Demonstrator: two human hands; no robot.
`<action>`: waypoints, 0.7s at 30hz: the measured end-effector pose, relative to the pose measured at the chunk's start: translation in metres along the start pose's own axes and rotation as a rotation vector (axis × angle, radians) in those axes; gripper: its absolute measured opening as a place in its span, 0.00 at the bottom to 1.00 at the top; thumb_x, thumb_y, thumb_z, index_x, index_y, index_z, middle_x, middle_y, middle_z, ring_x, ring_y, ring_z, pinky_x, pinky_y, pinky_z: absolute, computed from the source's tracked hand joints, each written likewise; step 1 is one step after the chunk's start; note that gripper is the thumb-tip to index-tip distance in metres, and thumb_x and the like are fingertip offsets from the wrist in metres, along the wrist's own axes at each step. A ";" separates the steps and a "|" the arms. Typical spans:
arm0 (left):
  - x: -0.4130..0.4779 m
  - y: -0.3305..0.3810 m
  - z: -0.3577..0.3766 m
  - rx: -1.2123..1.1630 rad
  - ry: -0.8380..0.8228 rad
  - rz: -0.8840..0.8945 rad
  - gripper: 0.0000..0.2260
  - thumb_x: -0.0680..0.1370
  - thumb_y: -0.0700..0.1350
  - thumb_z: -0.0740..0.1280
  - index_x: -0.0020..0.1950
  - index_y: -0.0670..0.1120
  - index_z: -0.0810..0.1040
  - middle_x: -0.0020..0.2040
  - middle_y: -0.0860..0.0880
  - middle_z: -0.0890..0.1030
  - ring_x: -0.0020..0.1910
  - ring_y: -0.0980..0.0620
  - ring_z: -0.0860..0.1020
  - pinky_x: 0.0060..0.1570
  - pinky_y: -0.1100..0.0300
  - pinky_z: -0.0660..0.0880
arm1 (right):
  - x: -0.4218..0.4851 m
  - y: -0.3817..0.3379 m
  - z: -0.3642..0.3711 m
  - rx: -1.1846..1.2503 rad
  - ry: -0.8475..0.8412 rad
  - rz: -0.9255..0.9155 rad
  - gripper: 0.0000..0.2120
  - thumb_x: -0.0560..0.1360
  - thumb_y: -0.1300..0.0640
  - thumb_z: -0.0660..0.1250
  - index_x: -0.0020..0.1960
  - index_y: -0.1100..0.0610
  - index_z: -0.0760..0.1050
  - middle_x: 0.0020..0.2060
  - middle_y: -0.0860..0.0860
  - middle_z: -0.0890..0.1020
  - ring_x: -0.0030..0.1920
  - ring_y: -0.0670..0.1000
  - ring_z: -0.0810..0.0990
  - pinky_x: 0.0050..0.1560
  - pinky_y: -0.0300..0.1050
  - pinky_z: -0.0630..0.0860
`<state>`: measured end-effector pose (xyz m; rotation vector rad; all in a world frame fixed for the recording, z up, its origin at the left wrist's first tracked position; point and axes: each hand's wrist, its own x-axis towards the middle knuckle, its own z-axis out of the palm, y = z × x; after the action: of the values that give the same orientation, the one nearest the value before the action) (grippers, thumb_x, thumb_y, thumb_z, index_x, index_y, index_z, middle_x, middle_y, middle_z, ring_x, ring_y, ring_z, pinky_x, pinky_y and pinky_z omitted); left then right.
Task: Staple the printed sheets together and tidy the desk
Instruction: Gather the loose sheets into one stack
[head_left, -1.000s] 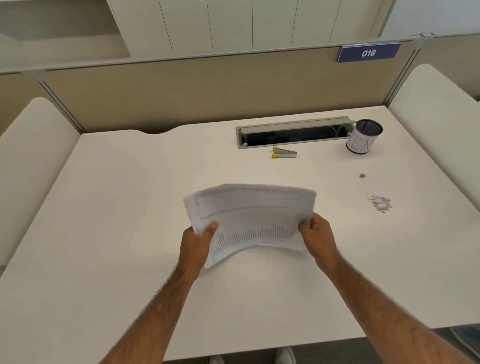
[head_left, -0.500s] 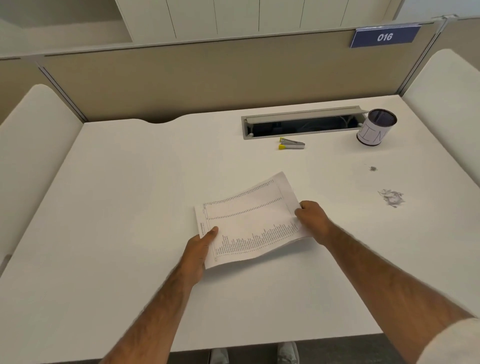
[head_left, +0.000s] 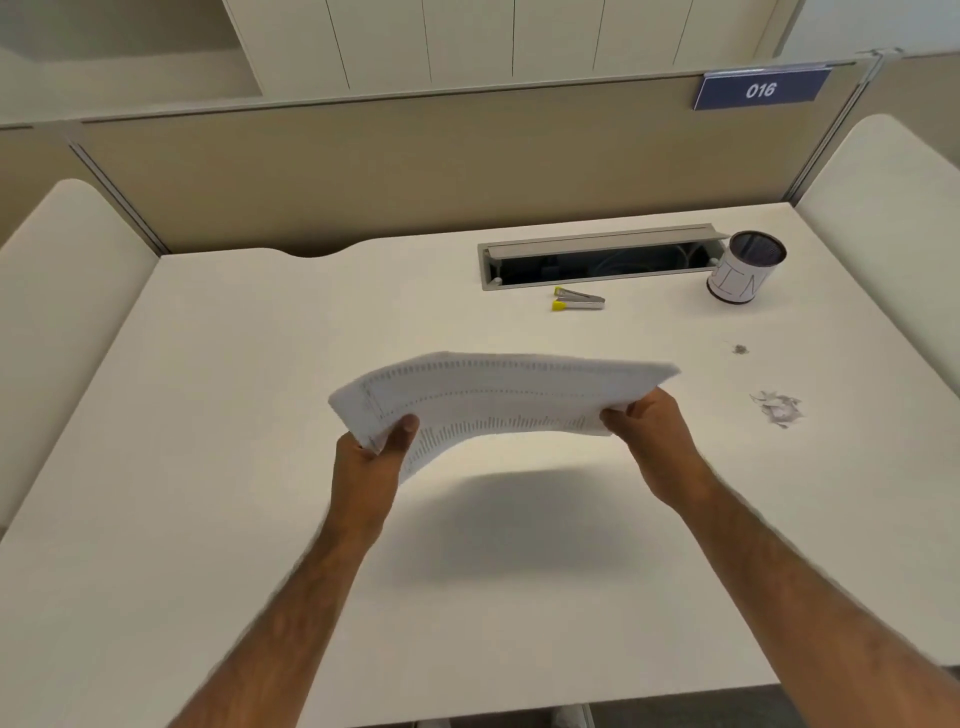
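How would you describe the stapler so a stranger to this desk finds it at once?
Look to the far edge of the white desk, where a long grey cable slot is cut into the top. Just in front of that slot, near its left half, lies the stapler. It is small, silver and yellow-tipped, unlike the paper-wrapped cup standing to the right.

From here I count one left hand (head_left: 363, 467), one right hand (head_left: 654, 431), one stack of printed sheets (head_left: 498, 395), one stapler (head_left: 577, 300), one pen cup (head_left: 745, 267), one heap of paper scraps (head_left: 777, 407), one desk (head_left: 208, 415).
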<state>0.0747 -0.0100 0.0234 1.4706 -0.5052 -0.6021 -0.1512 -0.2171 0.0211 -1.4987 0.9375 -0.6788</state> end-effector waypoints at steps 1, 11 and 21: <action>-0.001 -0.003 0.001 0.019 0.004 0.011 0.08 0.78 0.44 0.74 0.54 0.56 0.82 0.47 0.61 0.87 0.49 0.61 0.84 0.47 0.64 0.81 | -0.001 0.000 -0.001 -0.059 0.014 -0.017 0.16 0.72 0.76 0.62 0.53 0.61 0.78 0.45 0.51 0.82 0.44 0.44 0.79 0.43 0.33 0.76; -0.010 -0.030 0.011 0.055 -0.006 -0.091 0.11 0.72 0.52 0.75 0.53 0.57 0.83 0.47 0.61 0.87 0.47 0.58 0.86 0.42 0.62 0.82 | -0.013 0.023 0.001 -0.006 -0.031 0.107 0.14 0.67 0.62 0.67 0.47 0.47 0.83 0.46 0.49 0.87 0.50 0.51 0.85 0.52 0.50 0.81; -0.006 -0.042 0.009 0.119 0.005 -0.280 0.02 0.80 0.46 0.72 0.49 0.51 0.84 0.42 0.54 0.88 0.45 0.50 0.87 0.40 0.57 0.84 | -0.005 0.025 0.003 -0.080 0.006 0.152 0.11 0.72 0.70 0.61 0.45 0.59 0.81 0.40 0.55 0.85 0.39 0.51 0.81 0.39 0.48 0.76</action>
<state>0.0615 -0.0135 -0.0175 1.6703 -0.3369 -0.7992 -0.1553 -0.2109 -0.0036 -1.4790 1.0819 -0.5414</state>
